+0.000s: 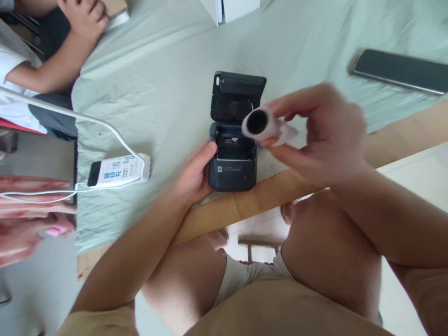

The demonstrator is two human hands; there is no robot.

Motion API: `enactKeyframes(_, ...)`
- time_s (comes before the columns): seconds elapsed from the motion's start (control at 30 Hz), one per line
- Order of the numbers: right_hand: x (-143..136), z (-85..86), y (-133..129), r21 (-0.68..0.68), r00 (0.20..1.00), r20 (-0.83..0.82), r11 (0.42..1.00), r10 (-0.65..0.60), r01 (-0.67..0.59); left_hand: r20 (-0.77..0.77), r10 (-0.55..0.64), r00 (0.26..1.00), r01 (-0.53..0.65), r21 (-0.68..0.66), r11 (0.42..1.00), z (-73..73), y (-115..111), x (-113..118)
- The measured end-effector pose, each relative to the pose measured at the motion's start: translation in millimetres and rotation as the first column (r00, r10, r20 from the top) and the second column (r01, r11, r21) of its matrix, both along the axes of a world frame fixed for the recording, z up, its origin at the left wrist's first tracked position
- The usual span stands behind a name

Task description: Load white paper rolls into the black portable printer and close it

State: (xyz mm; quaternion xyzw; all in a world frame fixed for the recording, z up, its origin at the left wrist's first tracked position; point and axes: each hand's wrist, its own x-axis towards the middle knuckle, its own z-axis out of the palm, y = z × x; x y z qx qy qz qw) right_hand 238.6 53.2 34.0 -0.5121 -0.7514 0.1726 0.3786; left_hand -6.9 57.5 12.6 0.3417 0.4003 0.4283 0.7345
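Observation:
A small dark label printer stands near the table's front edge, its lid swung up and back so the inner bay shows. My left hand grips the printer's left side, thumb on the upper edge. In my right hand, pinched between thumb and fingers, is a white paper roll with a dark hollow core. The roll is above the printer's right side, hiding part of the bay and of the lid's lower corner. My right hand is a little blurred.
A black phone-like slab lies at the right. On the left, a white power bank or charger has cables running off the table. Another person's hand rests by a box at the upper left. A white box stands at the far edge.

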Motion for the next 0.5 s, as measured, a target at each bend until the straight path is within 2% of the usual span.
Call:
enactKeyframes(0.1,-20.2,2.5,3.6,-0.018,0.999,0.027,0.999,0.038,-0.037,0.016,-0.005,1.000,0.005,0.000,1.000,-0.4,-0.2,0.1)
enactKeyframes(0.23,-31.8,2.6,16.8,-0.029,0.992,0.093,0.996,0.090,-0.088,0.015,0.006,1.000,-0.006,-0.013,1.000,0.4,-0.5,1.5)
enactKeyframes(0.5,-41.8,6.9,6.9,0.176,0.967,0.235,0.974,0.097,-0.141,0.014,0.040,0.999,-0.040,-0.007,0.999,-0.2,-1.5,3.0)
